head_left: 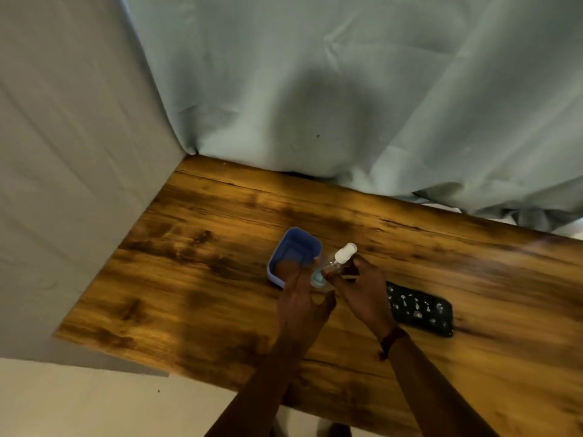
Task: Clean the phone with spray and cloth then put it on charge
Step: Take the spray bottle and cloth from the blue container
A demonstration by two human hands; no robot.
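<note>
The right hand [359, 288] pinches a small clear spray bottle [339, 263] by its body, white pump head tilted up and away. The left hand [303, 298] is loosely spread, fingers reaching toward a bit of pale blue stuff [317, 280] just beside the bottle's base, probably the cloth (too blurred to be sure). The phone [421, 310] lies flat on the bench [195, 279], just right of the right hand, in a dark patterned case.

The bottle looks light and stiff, likely slick plastic; it is best held around the body with a finger free for the pump. The cloth would be soft and limp, fine to bunch. The phone is rigid, flat and breakable; I would take it by its long edges.

A blue tub [295, 253] sits just behind the hands. The bench has open room left and right. Its near edge is close to the phone, and draped sheets [315, 89] close off the back and left.
</note>
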